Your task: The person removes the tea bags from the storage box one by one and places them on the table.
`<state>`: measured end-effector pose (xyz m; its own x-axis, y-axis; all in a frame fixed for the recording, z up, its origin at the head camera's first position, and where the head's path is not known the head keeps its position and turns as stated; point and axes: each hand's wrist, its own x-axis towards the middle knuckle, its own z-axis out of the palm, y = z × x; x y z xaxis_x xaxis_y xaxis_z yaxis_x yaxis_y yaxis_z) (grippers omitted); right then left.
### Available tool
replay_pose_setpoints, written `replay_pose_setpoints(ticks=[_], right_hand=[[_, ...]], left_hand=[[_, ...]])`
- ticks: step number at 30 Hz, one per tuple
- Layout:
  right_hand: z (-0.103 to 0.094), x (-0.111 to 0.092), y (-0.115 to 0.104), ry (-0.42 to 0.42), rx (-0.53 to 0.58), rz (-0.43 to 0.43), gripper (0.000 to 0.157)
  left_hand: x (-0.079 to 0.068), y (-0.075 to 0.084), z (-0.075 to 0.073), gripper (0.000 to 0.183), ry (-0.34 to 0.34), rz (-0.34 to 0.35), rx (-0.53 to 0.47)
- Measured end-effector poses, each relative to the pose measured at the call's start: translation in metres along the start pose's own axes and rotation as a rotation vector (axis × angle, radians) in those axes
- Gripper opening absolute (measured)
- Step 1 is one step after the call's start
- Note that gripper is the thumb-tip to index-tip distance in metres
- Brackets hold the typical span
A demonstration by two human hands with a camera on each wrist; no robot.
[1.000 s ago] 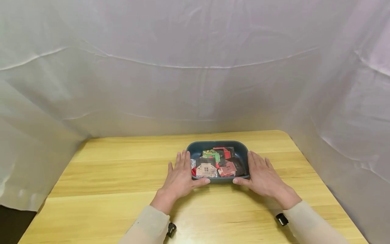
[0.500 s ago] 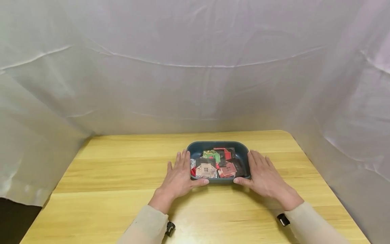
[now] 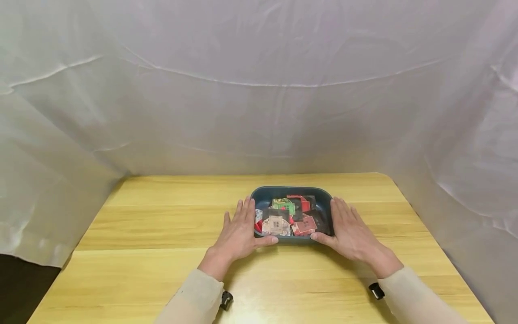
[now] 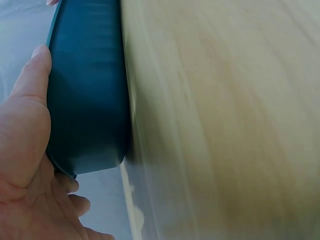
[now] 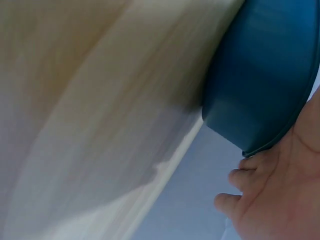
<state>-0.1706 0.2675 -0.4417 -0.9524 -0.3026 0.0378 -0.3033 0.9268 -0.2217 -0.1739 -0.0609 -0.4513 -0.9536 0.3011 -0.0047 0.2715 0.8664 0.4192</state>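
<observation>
Blue bin (image 3: 294, 239): sits on the desk (image 3: 141, 279), toward 1 o'clock from its middle.
Packets (image 3: 296, 213): lie overlapping within, with green at 11 o'clock, red at 1, pinkish at 5, cream at 7.
Left hand (image 3: 234, 238): touches the bin's 9 o'clock end with straight, uncurled fingers, thumb toward 6.
Right hand (image 3: 358, 238): mirrors this at 3 o'clock, fingers likewise extended, pressing without wrapping round.
Pale cloth (image 3: 259, 112): hangs beyond, from 9 through 12 to 3.

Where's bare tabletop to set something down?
Most room: tabletop left of the left hand, out to the left edge. Also: between the right hand and right edge; in front of the tub, between the sleeves. Crowded: inside the tub, where packets overlap.
</observation>
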Motion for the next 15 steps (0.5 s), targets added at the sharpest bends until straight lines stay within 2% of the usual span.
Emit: replay_pose_setpoints(ticks=[8,15], right_hand=[[-0.015,0.003,-0.001,-0.048,-0.052,0.039,0.131],[-0.011,0.005,0.003,-0.069,0.007,0.018,0.127]], left_hand=[[0.0,0.002,-0.002,0.132,-0.026,0.018,-0.017],[-0.001,0.004,-0.001,0.132,-0.038,0.004,-0.005]])
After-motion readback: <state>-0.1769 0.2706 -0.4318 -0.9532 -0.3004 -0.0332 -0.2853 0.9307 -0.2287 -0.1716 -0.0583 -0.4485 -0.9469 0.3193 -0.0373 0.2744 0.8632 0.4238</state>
